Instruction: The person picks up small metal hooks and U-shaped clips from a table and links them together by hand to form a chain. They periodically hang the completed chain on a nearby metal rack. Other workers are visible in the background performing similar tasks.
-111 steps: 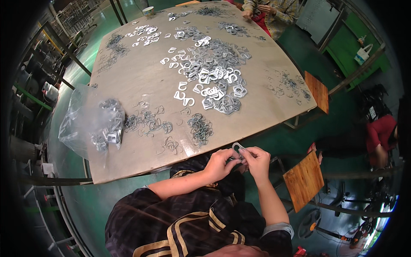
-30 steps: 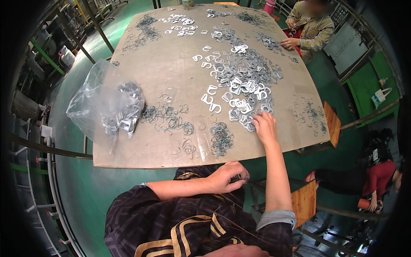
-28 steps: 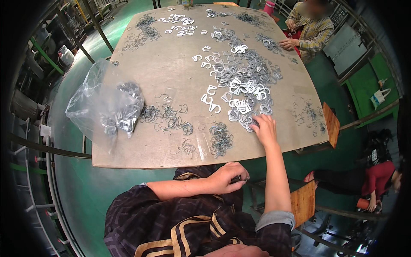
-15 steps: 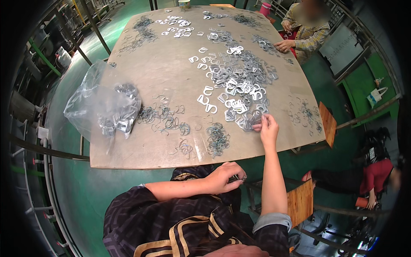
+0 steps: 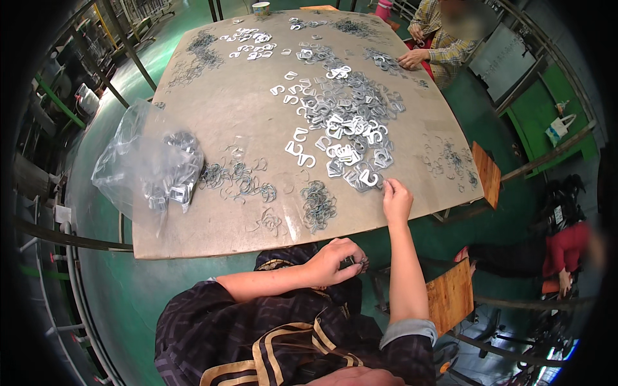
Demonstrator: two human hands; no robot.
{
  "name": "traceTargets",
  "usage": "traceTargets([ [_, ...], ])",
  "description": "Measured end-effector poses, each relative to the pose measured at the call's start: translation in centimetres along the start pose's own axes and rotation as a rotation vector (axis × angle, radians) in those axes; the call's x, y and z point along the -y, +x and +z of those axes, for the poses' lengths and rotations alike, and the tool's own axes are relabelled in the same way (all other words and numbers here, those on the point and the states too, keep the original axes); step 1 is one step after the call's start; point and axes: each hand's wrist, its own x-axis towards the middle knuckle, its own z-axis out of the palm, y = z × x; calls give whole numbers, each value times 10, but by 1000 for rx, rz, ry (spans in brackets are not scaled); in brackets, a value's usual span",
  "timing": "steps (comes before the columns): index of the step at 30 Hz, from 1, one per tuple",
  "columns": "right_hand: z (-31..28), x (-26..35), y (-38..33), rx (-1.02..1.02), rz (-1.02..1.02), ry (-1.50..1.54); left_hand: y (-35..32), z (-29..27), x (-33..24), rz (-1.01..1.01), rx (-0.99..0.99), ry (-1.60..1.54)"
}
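My right hand (image 5: pixel 398 201) is at the near right edge of a pile of flat silver metal hooks (image 5: pixel 351 106), thumb and fingers pinched together. A bright hook (image 5: pixel 369 178) lies right by the fingertips; what they pinch is too small to make out. Below the table's near edge, in front of my body, my left hand (image 5: pixel 341 262) is curled closed. Something small and dark shows between its fingers, its kind unclear. On the table (image 5: pixel 212 116), left of the hooks, lies a heap of thin wire rings or clips (image 5: pixel 318 206).
A clear plastic bag (image 5: pixel 151 161) with metal pieces sits at the table's left. More wire pieces (image 5: pixel 238 177) lie beside it, others (image 5: pixel 450 164) at the right. Across the table a person (image 5: pixel 444 45) handles pieces. Wooden stools (image 5: pixel 450 293) stand at the right.
My right hand has drawn slightly back toward me from the hook pile, fingers still pinched. My left hand stays curled in nearly the same place. The whole view has shifted a little.
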Motion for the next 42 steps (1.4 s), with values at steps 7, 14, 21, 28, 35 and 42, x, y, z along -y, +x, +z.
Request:
traceTargets([
  [7,-8,-2,0,158,170,216,4,1,-4,4,9,16],
  [14,-72,56,-59,478,285,601,7,3,-1,-55,-135,53],
  [21,-95,86,-88,388,98,367,8,5,-4,-30,-135,196],
  [28,-85,88,-110,323,156,440,3,6,-1,-48,-129,294],
  [35,-81,82,-122,256,110,485,-5,1,5,-33,-49,344],
  [42,-85,72,-125,225,112,523,-18,-120,40,-188,-486,824],
])
